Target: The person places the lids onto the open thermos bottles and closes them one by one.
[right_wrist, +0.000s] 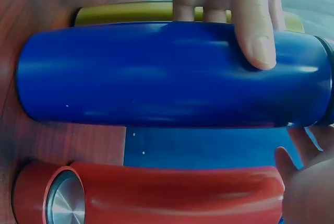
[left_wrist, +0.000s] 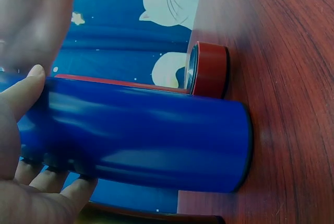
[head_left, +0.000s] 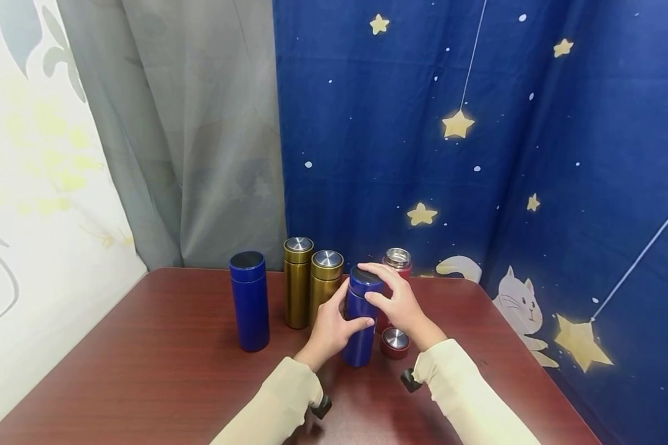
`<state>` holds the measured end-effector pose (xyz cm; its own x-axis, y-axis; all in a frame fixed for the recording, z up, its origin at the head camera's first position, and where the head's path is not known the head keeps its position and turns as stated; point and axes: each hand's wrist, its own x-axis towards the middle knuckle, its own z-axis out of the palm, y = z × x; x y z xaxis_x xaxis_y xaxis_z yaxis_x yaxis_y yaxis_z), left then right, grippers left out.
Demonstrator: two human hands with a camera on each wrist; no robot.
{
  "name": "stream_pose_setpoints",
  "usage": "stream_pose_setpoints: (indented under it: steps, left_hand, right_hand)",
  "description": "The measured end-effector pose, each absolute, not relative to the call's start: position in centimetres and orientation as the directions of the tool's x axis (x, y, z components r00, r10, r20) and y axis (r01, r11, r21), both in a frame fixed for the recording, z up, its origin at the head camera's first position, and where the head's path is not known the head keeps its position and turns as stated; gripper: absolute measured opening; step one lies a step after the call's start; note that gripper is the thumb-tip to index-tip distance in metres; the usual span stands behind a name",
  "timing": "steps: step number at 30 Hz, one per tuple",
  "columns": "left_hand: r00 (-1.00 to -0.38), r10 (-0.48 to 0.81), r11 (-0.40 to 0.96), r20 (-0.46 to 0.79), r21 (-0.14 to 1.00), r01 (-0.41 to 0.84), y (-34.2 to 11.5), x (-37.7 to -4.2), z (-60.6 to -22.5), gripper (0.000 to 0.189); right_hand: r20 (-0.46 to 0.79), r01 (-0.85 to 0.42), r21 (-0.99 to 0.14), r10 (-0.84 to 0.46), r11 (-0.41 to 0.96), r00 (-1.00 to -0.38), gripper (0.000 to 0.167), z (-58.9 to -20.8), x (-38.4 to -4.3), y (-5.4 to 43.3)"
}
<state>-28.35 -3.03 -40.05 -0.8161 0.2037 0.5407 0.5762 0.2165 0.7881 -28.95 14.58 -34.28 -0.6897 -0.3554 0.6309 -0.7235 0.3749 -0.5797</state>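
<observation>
A blue thermos flask (head_left: pixel 359 346) with a black-topped lid stands upright on the table. My left hand (head_left: pixel 334 324) grips its body, thumb across the near side and the other fingers behind, as the left wrist view shows. At the top, my right hand (head_left: pixel 401 303) grips the flask's lid (head_left: pixel 365 283) from the right. The lid sits on the body. Just behind the right hand stands a red thermos flask (head_left: pixel 402 272) with its steel mouth uncovered; the hand hides much of it. Its red lid (head_left: pixel 395 345) rests on the table in front of it, steel top up.
Two gold thermos flasks, a taller-looking one (head_left: pixel 297 293) and one nearer (head_left: pixel 324 290), stand lidded left of the hands. Another blue flask (head_left: pixel 250 315) stands farther left. Curtains (head_left: pixel 367 154) hang behind the brown table (head_left: pixel 161 358).
</observation>
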Motion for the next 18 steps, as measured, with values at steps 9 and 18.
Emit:
stream_pose_setpoints:
  steps: [9, 18]
  left_hand:
    - [-0.830, 0.190, 0.247, 0.525, 0.792, 0.558, -3.0, -28.2, -40.0, 0.091]
    - [-0.816, 0.179, 0.250, 0.550, 0.777, 0.578, -2.9, -28.4, -40.0, 0.091]
  right_hand:
    - [0.708, -0.701, -0.362, -0.307, 0.615, -0.635, 0.053, -34.4, -28.8, 14.4]
    - [0.805, -0.632, -0.330, -0.141, 0.701, -0.576, 0.052, -35.0, -28.9, 12.6]
